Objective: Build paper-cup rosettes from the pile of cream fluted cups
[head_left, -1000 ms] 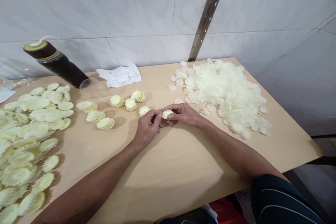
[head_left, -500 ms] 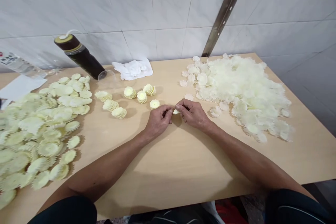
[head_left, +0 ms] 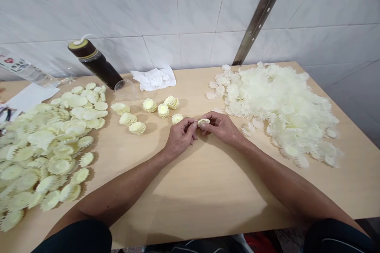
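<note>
Pale-yellow scalloped piece (head_left: 203, 121), pinched by right hand (head_left: 222, 127) | left hand (head_left: 179, 135) curled, hold unclear | tan table (head_left: 190, 193) | marbled wall (head_left: 154, 2), 12 o'clock

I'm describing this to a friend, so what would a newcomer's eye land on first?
Probably the heap of pale yellow toothed discs at the left of the table and the whiter, filmier heap at its right. Between them, the right hand pinches a small toothed piece, with the left hand close beside it. A dark bottle stands out at the back left near the wall.
</note>
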`<state>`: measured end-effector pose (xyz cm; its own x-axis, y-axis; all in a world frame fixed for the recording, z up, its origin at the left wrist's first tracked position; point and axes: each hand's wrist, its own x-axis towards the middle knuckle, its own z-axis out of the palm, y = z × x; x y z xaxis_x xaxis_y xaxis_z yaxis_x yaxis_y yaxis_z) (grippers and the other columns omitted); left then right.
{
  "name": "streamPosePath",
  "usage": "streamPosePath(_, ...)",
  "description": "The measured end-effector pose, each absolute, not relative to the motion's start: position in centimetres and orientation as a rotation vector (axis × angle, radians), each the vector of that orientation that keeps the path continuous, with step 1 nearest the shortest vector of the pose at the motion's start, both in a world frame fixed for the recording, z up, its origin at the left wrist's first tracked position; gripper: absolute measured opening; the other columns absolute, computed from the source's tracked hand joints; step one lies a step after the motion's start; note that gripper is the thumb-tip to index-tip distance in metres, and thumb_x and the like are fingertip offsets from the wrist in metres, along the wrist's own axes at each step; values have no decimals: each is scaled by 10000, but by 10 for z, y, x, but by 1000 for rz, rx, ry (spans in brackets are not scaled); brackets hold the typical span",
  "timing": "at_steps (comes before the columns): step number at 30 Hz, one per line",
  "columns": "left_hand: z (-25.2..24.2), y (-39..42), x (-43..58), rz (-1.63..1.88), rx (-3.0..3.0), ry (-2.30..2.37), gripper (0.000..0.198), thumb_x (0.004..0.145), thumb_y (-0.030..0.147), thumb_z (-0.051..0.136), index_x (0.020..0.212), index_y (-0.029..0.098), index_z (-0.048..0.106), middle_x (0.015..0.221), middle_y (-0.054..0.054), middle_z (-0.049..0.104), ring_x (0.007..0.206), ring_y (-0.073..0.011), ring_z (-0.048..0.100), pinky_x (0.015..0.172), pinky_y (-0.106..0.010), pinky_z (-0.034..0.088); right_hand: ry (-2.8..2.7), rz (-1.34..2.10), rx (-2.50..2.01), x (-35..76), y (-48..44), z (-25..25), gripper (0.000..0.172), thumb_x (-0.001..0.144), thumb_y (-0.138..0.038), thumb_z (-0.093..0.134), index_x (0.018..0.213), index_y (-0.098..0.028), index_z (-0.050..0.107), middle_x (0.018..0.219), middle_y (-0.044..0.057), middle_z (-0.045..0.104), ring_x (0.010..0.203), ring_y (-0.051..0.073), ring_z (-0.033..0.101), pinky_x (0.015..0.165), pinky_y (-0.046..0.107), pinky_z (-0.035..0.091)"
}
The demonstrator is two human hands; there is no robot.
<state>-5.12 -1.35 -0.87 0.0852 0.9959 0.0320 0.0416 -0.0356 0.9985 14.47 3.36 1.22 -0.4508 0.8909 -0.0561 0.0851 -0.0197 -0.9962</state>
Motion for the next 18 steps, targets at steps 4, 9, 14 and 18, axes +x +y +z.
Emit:
streamPosePath(4, -6, -13, -51, 1148, 1302, 1143, 426, 997, 585, 658, 1000, 161, 706, 627, 17, 643, 452, -81, 526, 453, -207, 438, -1571, 1506, -1100, 141, 31, 6, 542, 774, -679, 869, 926, -187, 699, 731, 35, 725, 667, 195, 705, 630, 326, 620)
streamPosePath(9, -3, -13, -51, 1160, 1279, 1112, 426, 991, 584, 670, 956, 160, 692, 612, 20, 639, 431, -81, 512, 441, -215, 429, -1599, 1411, -1178, 141, 28, 4, 515, 838, -696, 799, 906, -192, 720, 730, 40, 722, 634, 200, 705, 622, 334, 613)
streamPosePath(14, -6, -13, -51, 1154, 1309, 1118, 390, 1019, 539, 653, 985, 154, 705, 648, 13, 654, 454, -76, 528, 462, -209, 448, -1610, 1434, -1125, 142, 29, 7, 486, 899, -672, 742, 919, -187, 744, 809, 64, 754, 730, 218, 731, 731, 366, 644)
streamPosePath(18, -7, -13, -50, 1162, 1317, 1139, 389, 1008, 544, 662, 995, 158, 708, 662, 11, 660, 464, -79, 533, 459, -209, 452, -1586, 1483, -1093, 141, 30, 9, 460, 916, -659, 728, 918, -198, 723, 826, 68, 762, 734, 220, 731, 752, 382, 649)
